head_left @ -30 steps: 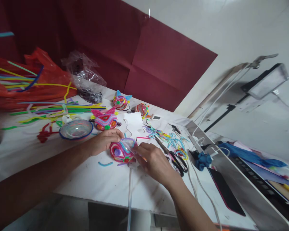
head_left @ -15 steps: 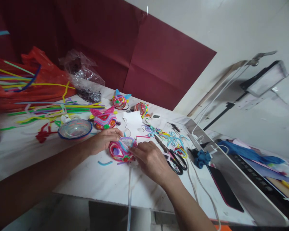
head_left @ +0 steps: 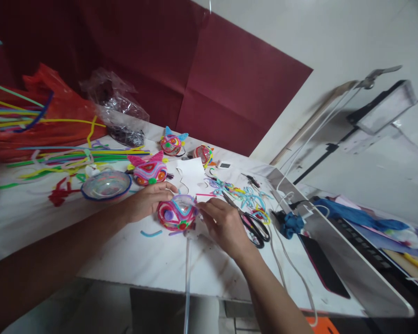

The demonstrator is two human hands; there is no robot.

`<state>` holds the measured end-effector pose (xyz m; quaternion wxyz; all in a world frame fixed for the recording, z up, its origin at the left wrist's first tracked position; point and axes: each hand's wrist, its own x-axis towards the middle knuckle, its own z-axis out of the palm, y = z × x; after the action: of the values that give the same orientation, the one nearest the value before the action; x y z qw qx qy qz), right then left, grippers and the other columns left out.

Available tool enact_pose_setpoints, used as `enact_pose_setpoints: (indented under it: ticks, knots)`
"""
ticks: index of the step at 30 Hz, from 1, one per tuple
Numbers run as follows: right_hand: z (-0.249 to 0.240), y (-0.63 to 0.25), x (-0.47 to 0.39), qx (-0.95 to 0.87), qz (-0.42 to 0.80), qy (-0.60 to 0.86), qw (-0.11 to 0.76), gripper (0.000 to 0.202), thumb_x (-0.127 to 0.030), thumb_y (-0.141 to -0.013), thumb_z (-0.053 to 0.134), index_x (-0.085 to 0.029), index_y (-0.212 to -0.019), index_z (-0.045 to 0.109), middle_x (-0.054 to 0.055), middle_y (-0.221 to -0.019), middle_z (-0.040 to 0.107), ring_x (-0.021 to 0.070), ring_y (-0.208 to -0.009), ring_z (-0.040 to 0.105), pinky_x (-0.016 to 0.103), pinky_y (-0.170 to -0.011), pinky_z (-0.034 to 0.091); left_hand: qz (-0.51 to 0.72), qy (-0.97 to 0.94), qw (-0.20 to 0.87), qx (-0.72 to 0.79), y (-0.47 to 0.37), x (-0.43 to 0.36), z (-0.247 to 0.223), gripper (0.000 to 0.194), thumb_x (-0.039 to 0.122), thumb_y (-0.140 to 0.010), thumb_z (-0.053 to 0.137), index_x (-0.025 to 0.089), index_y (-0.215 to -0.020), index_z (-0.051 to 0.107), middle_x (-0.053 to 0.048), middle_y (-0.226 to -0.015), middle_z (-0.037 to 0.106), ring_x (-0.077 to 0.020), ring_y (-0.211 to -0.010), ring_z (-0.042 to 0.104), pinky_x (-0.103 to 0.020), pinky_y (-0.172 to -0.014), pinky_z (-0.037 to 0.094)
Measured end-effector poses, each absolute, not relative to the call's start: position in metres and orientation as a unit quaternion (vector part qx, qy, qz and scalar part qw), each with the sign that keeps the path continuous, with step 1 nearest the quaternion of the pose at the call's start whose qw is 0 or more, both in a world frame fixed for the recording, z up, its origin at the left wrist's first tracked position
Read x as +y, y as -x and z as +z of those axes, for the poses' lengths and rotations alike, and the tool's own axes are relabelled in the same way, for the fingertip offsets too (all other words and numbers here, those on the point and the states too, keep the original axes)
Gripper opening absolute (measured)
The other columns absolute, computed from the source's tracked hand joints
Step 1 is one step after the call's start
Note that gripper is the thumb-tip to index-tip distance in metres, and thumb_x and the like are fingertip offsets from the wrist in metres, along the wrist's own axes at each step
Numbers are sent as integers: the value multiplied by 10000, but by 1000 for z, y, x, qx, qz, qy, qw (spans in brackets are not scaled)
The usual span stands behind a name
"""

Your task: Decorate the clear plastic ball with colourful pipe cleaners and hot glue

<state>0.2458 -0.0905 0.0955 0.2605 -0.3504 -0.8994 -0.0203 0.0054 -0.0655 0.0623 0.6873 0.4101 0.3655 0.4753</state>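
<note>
On the table lies a rounded animal-face craft (head_left: 169, 215) of pink, red and blue pipe cleaners, with a purple eye and a clear plastic patch at its top. My left hand (head_left: 149, 200) is closed on its upper left edge, thumb and fingers curled there. At its right side my right hand (head_left: 225, 222) pinches the end of a lavender pipe cleaner (head_left: 186, 197), which arcs along the edge of the clear patch. Short blue (head_left: 151, 234) and purple pipe cleaner pieces lie in front. Black-handled scissors (head_left: 256, 228) are just right of my right hand.
Several finished-looking animal faces, one with pink ears (head_left: 148, 170), stand behind. A clear bowl (head_left: 106, 185) with a blue rim sits left. Pipe cleaners fill a red bag (head_left: 66, 113). Offcuts (head_left: 244, 195), white paper (head_left: 191, 171), cables and a phone (head_left: 323, 264) lie towards the right.
My right hand has shifted slightly right and away from the craft, its fingers now pinching at the edge. The lavender strip shows more clearly along the clear patch. My left hand stays on the craft.
</note>
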Motion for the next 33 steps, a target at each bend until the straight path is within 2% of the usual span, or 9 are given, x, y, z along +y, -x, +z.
enact_pose_setpoints:
  ticks: [5,8,10,13,18,21,23,28,33]
  knots:
    - [102,-263,-78,-860,0,417,294,275,-188,-988,464,-227,-1093,714,84,-903,702,203,-833,668,326,-749,531,479,-402,685,372,-4,-64,65,211,156,-668,794,212,-853,708,-5,-741,688,-148,-617,618,-245,-574,493]
    - [98,-283,-63,-839,0,486,243,308,-180,-1000,445,-277,-1129,708,68,-981,724,205,-910,677,365,-833,543,502,-389,677,372,-1,-62,68,194,111,-677,752,213,-838,712,4,-736,689,-150,-646,628,-234,-577,521]
    - [90,-296,-57,-827,-43,531,183,304,-155,-983,479,-252,-1163,703,88,-1066,731,247,-1036,659,425,-902,520,528,-379,663,371,1,-60,68,201,84,-691,720,217,-841,720,9,-723,684,-146,-631,617,-233,-566,536]
    - [78,-306,-64,-814,-74,553,159,288,-143,-956,525,-197,-1178,700,143,-1216,696,318,-1173,596,505,-954,484,561,-370,645,364,4,-56,68,212,61,-706,693,220,-842,728,7,-745,694,-148,-630,612,-243,-570,561]
    - [62,-295,-90,-888,19,446,108,341,-128,-885,625,-233,-1206,667,108,-1259,690,247,-1152,621,412,-977,508,578,-356,637,366,4,-53,69,194,59,-742,675,215,-847,722,-1,-765,708,-156,-648,627,-255,-589,572]
    - [55,-281,-93,-902,28,429,46,478,-111,-833,648,-196,-1300,598,125,-1368,635,266,-1202,597,409,-976,513,585,-353,628,374,3,-54,72,230,23,-752,642,224,-831,720,3,-778,722,-157,-673,630,-248,-604,562]
    - [53,-272,-91,-896,17,444,20,492,-127,-822,658,-199,-1303,583,128,-1359,636,276,-1159,614,409,-928,532,590,-349,622,378,3,-54,73,230,20,-764,627,224,-821,716,8,-783,724,-153,-677,632,-247,-608,552]
    - [54,-258,-85,-881,-7,473,14,287,-182,-847,623,-216,-1132,638,139,-1164,673,269,-997,648,364,-802,533,603,-340,619,371,5,-54,75,216,29,-801,571,201,-847,694,2,-741,708,-149,-639,638,-251,-581,538]
    - [69,-269,-79,-879,48,471,57,438,-32,-709,597,-124,-1136,626,131,-1169,613,217,-972,638,299,-795,514,636,-323,608,348,4,-53,77,191,20,-810,559,174,-867,655,-3,-722,702,-139,-597,652,-241,-546,548]
